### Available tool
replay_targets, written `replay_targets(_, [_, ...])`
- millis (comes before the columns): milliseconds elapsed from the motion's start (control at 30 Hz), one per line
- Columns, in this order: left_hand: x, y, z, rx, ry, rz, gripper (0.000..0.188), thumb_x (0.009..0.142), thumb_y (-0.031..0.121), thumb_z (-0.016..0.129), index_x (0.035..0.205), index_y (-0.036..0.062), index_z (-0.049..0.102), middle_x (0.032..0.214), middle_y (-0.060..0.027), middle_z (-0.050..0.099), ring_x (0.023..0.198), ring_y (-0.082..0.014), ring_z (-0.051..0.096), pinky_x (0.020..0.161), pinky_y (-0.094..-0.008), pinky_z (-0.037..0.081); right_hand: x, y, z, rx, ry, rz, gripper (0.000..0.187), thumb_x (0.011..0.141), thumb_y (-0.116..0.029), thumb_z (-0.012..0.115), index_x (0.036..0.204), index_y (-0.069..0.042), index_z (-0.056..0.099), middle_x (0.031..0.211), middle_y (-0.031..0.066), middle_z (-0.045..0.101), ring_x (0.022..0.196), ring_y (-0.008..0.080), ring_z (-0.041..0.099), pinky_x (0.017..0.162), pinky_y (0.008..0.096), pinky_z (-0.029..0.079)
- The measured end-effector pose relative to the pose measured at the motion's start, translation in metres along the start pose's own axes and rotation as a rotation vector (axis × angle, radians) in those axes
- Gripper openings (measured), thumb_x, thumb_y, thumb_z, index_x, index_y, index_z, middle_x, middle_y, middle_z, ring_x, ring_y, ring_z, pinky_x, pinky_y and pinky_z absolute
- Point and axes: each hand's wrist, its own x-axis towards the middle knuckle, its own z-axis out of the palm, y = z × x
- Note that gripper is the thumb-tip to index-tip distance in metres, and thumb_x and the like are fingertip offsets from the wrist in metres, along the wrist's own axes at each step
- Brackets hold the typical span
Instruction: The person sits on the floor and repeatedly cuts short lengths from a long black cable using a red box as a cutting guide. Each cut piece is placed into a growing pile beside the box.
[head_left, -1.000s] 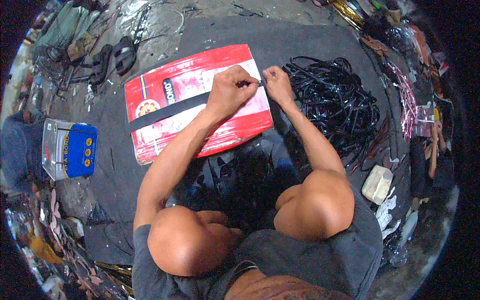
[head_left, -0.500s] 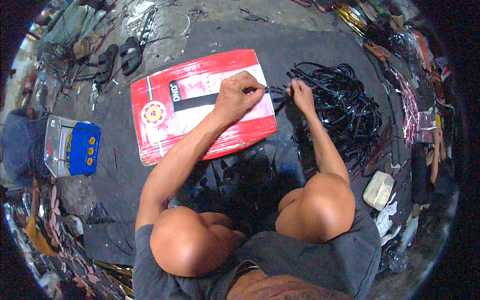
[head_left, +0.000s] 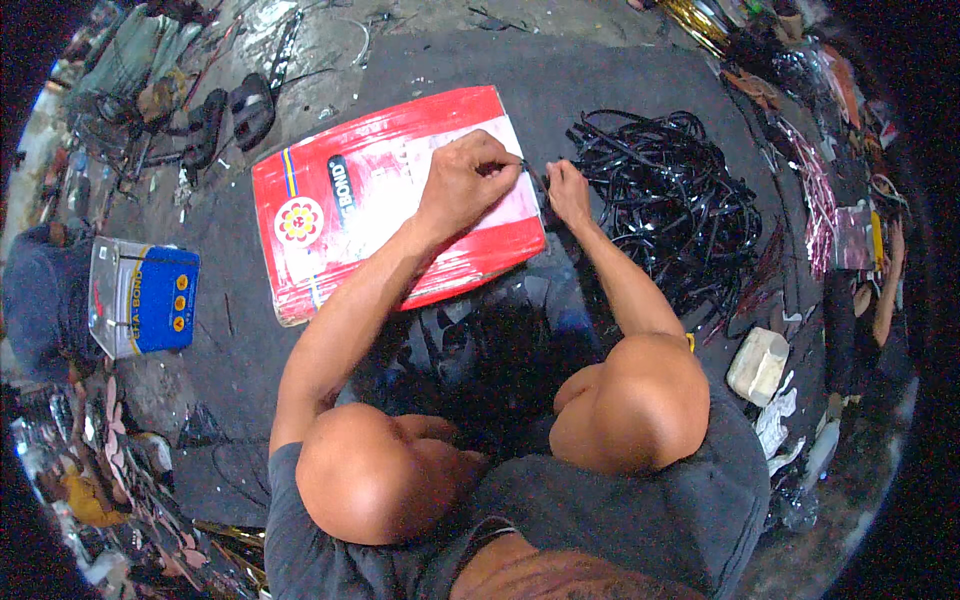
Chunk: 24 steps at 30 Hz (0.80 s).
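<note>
A red-and-white printed board [head_left: 385,265] with a glossy, creased surface lies on the dark mat in front of me. Over its right part, my left hand [head_left: 465,185] pinches a thin black strip [head_left: 533,172] between thumb and fingertips. Just off the board's right edge, my right hand [head_left: 568,192] is closed, fingertips pressed together on the same strip. A short stretch of it spans the gap between both hands. Beside my right hand spreads a tangled heap of shiny black strips [head_left: 675,190]. What lies under my left palm is hidden.
A blue-and-silver tin [head_left: 160,298] stands at the left. Black sandals [head_left: 252,110] lie at the far left. On the right are a whitish block [head_left: 757,366], pink strips [head_left: 815,205] and a clear box [head_left: 852,238]. Scraps litter the left and right sides.
The wide black strip lying across the board, left of my left hand, has gone from there. My right hand has moved left, closer to my left hand. The board appears slightly higher and further left.
</note>
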Motion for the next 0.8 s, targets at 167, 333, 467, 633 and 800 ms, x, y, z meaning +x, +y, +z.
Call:
replay_targets(167, [-0.002,-0.002,-0.006,-0.028,0.003,0.001,0.006,0.079,0.008,0.075,0.080,0.0024,0.074,0.076,-0.0082,0.067,0.067,-0.0171,0.066,0.062,-0.0290,0.052,-0.014,0.008,-0.005,-0.149,-0.127,0.087,0.034,0.099,-0.030,0.051,0.091,0.002,0.058,0.087,0.0310,0.064,0.088,0.0503,0.062,0.074,0.0574,0.046])
replay_targets(333, [-0.006,-0.004,-0.009,0.021,-0.120,0.100,0.011,0.082,0.007,0.072,0.091,0.0027,0.074,0.086,-0.0099,0.067,0.075,-0.0207,0.067,0.067,-0.0317,0.055,-0.016,0.010,-0.005,-0.384,-0.160,0.040,0.034,0.101,-0.031,0.043,0.103,0.001,0.054,0.088,0.0293,0.067,0.079,0.0517,0.064,0.072,0.0599,0.053])
replay_targets(467, [-0.008,-0.009,-0.018,0.196,-0.251,0.360,0.029,0.083,0.004,0.067,0.112,0.0050,0.070,0.101,-0.0120,0.063,0.089,-0.0274,0.065,0.077,-0.0364,0.055,-0.015,0.002,-0.001,-0.469,-0.185,0.139,0.032,0.102,-0.028,0.041,0.109,0.000,0.053,0.085,0.0298,0.068,0.080,0.0492,0.066,0.071,0.0587,0.054])
replay_targets(633, [-0.006,0.009,-0.014,0.336,-0.276,0.391,0.034,0.080,0.003,0.066,0.114,0.0019,0.067,0.097,-0.0124,0.060,0.088,-0.0289,0.060,0.076,-0.0371,0.053,-0.017,0.032,-0.018,-0.668,-0.161,0.023,0.028,0.102,-0.028,0.044,0.109,-0.002,0.049,0.073,0.0240,0.068,0.067,0.0448,0.068,0.059,0.0555,0.055])
replay_targets(800, [-0.059,0.044,-0.004,0.360,-0.287,0.631,0.026,0.076,0.006,0.068,0.102,0.0012,0.067,0.086,-0.0087,0.061,0.079,-0.0242,0.063,0.064,-0.0367,0.052,-0.021,0.032,-0.043,-0.558,-0.270,0.123,0.034,0.095,-0.024,0.047,0.120,-0.003,0.058,0.086,0.0243,0.070,0.077,0.0447,0.069,0.071,0.0543,0.056])
